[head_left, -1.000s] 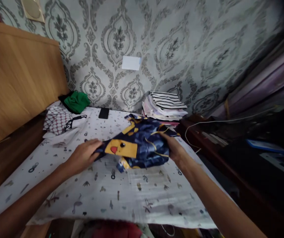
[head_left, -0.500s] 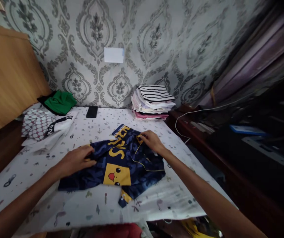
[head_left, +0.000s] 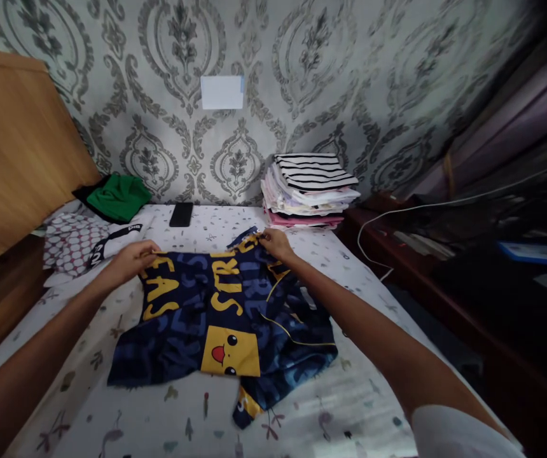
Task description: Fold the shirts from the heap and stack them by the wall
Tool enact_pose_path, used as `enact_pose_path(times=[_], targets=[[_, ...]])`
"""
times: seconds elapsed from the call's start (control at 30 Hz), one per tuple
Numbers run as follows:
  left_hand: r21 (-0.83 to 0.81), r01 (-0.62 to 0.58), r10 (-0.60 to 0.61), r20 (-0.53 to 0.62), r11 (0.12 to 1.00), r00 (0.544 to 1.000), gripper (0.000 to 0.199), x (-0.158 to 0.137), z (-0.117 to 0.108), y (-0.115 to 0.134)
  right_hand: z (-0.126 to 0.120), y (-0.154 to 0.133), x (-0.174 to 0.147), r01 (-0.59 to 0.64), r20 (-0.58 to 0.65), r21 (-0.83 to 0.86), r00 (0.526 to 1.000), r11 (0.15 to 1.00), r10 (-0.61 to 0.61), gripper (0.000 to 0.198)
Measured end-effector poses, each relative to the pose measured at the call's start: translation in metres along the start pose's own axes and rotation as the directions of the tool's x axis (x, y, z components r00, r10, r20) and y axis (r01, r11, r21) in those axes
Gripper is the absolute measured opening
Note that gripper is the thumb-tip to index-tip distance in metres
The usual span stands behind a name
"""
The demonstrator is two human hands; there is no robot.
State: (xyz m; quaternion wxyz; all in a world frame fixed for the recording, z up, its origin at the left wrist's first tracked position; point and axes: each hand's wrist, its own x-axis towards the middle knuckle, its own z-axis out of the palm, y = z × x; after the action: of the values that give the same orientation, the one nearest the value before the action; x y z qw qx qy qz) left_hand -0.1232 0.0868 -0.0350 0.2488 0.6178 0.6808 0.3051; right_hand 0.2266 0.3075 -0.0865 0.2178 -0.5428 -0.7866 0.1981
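Observation:
A navy blue shirt point(head_left: 185, 343) with yellow lettering and a yellow cartoon face lies sideways on the patterned white bed sheet point(head_left: 168, 420). My left hand point(head_left: 133, 259) pinches its far edge at the left, by the yellow letters. Farther right, my right hand point(head_left: 274, 243) grips the same far edge near a sleeve. Between the two hands that edge is drawn fairly straight and looks slightly raised. The near part of the shirt rests on the sheet, with one sleeve end pointing toward me.
A stack of folded clothes point(head_left: 309, 191), striped on top, stands by the wall. A black phone point(head_left: 181, 214) lies left of it. Loose clothes, including a green garment point(head_left: 123, 197), are piled at the left. A white cable point(head_left: 411, 208) runs along the right side.
My left hand has moved up and left to the shirt's far edge and closed on it. The far edge is now pulled out straighter, showing more yellow letters.

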Motion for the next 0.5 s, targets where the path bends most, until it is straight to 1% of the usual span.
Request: enact_pose_path(times=[0.07, 0.13, 0.23, 0.3, 0.37, 0.4, 0.47, 0.5], targets=[[-0.070, 0.027, -0.034, -0.107, 0.997, 0.994, 0.037, 0.027, -0.006, -0.005, -0.007, 0.004, 0.011, -0.019, -0.088, 0.094, 0.996, 0.995, 0.027, 0.020], [-0.044, 0.049, -0.057, -0.192, 0.998, 0.980, 0.036, 0.054, -0.007, -0.009, -0.011, 0.006, 0.025, -0.028, -0.154, 0.177, 0.987, 0.984, 0.056, 0.026], [0.116, 0.075, -0.044, -0.246, 0.990, 0.968, 0.029, 0.089, 0.000, -0.017, -0.010, 0.008, 0.045, -0.044, -0.212, 0.248, 0.972, 0.968, 0.099, 0.027], [0.228, 0.115, -0.053, -0.261, 0.967, 0.964, 0.028, 0.103, 0.008, -0.025, -0.006, 0.009, 0.050, -0.051, -0.235, 0.267, 0.965, 0.962, 0.116, 0.027], [0.297, 0.140, -0.057, -0.272, 0.945, 0.961, 0.035, 0.105, 0.018, -0.035, -0.002, 0.011, 0.045, -0.045, -0.247, 0.279, 0.962, 0.959, 0.117, 0.033], [0.317, 0.139, -0.050, -0.275, 0.938, 0.960, 0.040, 0.102, 0.022, -0.040, -0.002, 0.013, 0.037, -0.034, -0.252, 0.283, 0.962, 0.959, 0.108, 0.036], [0.335, 0.129, -0.033, -0.276, 0.933, 0.961, 0.049, 0.086, 0.028, -0.048, -0.006, 0.014, 0.008, 0.019, -0.275, 0.280, 0.959, 0.960, 0.061, 0.037], [0.336, 0.126, -0.033, -0.270, 0.933, 0.962, 0.052, 0.075, 0.030, -0.050, -0.011, 0.013, -0.013, 0.063, -0.286, 0.269, 0.958, 0.961, 0.017, 0.034]])
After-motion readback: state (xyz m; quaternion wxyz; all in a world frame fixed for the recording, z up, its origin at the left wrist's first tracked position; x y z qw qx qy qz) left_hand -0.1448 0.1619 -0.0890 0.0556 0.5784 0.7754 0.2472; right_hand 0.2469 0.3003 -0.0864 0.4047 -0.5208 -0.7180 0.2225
